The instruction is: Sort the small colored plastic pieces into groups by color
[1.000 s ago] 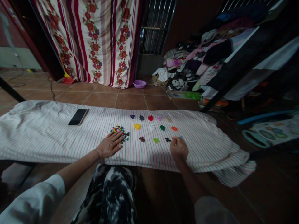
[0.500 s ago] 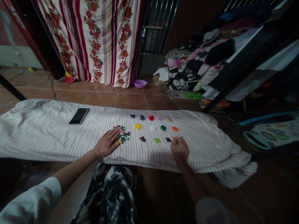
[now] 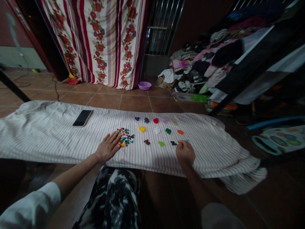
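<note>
My left hand (image 3: 108,148) lies flat on the striped cloth with fingers stretched out. Its fingertips touch the left edge of a mixed heap of small coloured pieces (image 3: 125,138). My right hand (image 3: 185,152) is closed, its knuckles up, just right of a small group of black pieces (image 3: 173,143). Whatever it may hold is hidden. Sorted little piles stand between and beyond the hands: brown (image 3: 147,142), lime green (image 3: 161,144), yellow (image 3: 142,129), white (image 3: 157,130), dark green (image 3: 168,131), orange (image 3: 180,132), red (image 3: 155,121), purple (image 3: 137,118), grey (image 3: 146,120), pink (image 3: 165,121) and beige (image 3: 174,122).
A phone (image 3: 82,118) lies on the striped cloth (image 3: 52,133), left of the heap. Beyond the table are a purple basin (image 3: 144,85), a floral curtain (image 3: 109,44), a broom (image 3: 72,79) and piled clothes (image 3: 202,65). A dark post (image 3: 222,101) rises at the right.
My left hand has drawn back slightly left, uncovering a little more of the mixed heap. The right hand stays by the black pieces. The view has shifted slightly.
</note>
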The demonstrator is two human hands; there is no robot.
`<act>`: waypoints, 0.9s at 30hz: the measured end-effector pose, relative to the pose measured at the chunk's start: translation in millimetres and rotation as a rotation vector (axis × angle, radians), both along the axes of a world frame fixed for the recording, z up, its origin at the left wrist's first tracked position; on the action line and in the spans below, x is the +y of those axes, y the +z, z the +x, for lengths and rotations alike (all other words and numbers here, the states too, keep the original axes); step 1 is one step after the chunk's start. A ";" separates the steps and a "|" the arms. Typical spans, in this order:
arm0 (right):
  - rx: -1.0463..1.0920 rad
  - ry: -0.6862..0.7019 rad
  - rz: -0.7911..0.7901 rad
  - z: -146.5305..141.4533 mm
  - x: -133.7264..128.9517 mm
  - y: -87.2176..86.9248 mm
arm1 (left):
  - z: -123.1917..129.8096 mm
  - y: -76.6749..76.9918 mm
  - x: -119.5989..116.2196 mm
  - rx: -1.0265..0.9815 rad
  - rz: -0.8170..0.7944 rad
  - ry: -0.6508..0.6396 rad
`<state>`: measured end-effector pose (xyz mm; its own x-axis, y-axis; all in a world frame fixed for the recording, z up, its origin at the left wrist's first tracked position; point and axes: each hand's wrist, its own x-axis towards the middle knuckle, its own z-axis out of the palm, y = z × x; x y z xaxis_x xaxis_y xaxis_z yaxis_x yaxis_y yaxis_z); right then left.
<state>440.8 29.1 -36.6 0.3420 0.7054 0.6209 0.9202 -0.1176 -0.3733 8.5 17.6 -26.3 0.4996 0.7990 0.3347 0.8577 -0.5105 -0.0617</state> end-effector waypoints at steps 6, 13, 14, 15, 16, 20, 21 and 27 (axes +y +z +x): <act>0.000 -0.016 -0.011 0.4 -0.4 0.4 | 3.0 1.8 15.8 -0.013 -0.042 0.063; 0.013 -0.008 -0.017 -0.6 -1.4 2.6 | -1.3 -3.2 7.5 -0.058 0.009 0.012; 0.013 -0.007 -0.014 -0.7 -1.2 2.5 | -3.7 -4.1 5.5 -0.064 0.017 0.012; 0.013 -0.008 -0.010 -0.8 -1.0 2.4 | -6.5 -5.0 4.0 -0.068 0.024 0.019; 0.011 -0.009 -0.007 -0.9 -0.8 2.3 | -9.5 -5.7 2.9 -0.071 0.032 0.030; 0.001 -0.008 0.003 -1.0 -0.5 1.5 | -18.9 -6.1 0.3 -0.046 0.040 0.045; 0.001 -0.007 0.004 -0.9 -0.5 1.4 | -20.0 -5.5 -0.3 -0.036 0.036 0.040; -0.011 -0.016 -0.003 0.6 -0.7 1.1 | -24.0 -1.1 -1.1 -0.067 0.030 0.137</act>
<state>441.4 28.4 -35.4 0.3466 0.7018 0.6224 0.9223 -0.1338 -0.3627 -15.5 16.4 -27.4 0.3626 0.8472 0.3884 0.9219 -0.3872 -0.0160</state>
